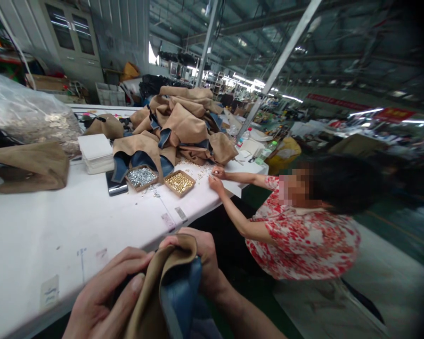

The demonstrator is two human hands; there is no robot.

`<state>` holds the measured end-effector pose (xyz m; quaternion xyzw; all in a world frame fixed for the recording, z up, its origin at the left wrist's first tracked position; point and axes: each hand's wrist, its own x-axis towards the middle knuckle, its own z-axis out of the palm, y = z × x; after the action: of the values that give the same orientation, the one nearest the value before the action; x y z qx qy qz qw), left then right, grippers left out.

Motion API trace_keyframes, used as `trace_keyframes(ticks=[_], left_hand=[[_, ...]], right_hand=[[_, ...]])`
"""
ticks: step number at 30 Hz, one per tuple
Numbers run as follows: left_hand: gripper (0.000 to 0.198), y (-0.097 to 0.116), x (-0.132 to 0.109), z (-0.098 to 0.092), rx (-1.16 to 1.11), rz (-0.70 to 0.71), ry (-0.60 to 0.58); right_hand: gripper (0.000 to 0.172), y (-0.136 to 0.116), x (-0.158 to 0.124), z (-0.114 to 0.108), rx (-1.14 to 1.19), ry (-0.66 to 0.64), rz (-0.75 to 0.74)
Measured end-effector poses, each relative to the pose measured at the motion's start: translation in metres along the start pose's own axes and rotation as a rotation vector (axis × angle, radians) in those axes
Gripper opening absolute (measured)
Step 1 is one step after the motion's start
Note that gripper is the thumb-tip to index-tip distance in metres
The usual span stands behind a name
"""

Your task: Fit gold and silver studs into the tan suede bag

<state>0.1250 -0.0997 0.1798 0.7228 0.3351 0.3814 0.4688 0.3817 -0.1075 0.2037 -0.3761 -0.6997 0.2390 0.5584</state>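
Observation:
Close to me, at the table's front edge, I hold a folded tan leather piece (155,278) with a blue inner side showing. My left hand (108,287) grips its left side, thumb and fingers closed on the material. My right hand (207,259) is wrapped round the upper fold from the far right side; some of its fingers are hidden behind the leather. Farther along the table stand a small box of silver metal bits (141,177) and a small box of gold metal bits (180,182), with loose pieces scattered around them.
A pile of tan leather pieces (183,117) covers the back of the white table (120,226). Left are a bag of small discs (31,117), another leather piece (31,167), white cards (96,148) and a phone (116,186). A co-worker (300,235) sits on the right.

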Motion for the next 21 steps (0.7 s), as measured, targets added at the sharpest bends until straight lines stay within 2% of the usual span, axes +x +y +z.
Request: trace_keyframes(ticks=[3, 6, 10, 12, 16, 18, 21], left_hand=[[0.048, -0.007, 0.004, 0.004, -0.025, -0.059, 0.017], [0.062, -0.031, -0.003, 0.005, -0.091, -0.128, 0.128], [0.081, -0.074, -0.028, -0.003, -0.089, -0.266, 0.235], [0.088, -0.088, -0.044, -0.007, -0.04, -0.303, 0.267], [0.086, -0.088, -0.06, -0.005, 0.071, -0.349, 0.331], [0.082, -0.081, -0.056, -0.001, 0.191, -0.321, 0.396], [0.073, -0.073, -0.036, 0.005, 0.353, -0.212, 0.456]], right_hand=[[0.017, 0.013, 0.005, 0.005, 0.01, 0.091, 0.166], [0.021, 0.042, 0.012, 0.005, 0.005, 0.161, 0.359], [0.024, 0.084, 0.034, -0.015, -0.262, 0.158, 0.638], [0.02, 0.102, 0.045, -0.029, -0.398, 0.155, 0.744], [0.022, 0.142, 0.051, -0.043, -0.416, 0.187, 0.813], [0.026, 0.162, 0.046, -0.038, -0.38, 0.185, 0.864], [0.027, 0.179, 0.038, -0.021, -0.266, 0.174, 0.987]])
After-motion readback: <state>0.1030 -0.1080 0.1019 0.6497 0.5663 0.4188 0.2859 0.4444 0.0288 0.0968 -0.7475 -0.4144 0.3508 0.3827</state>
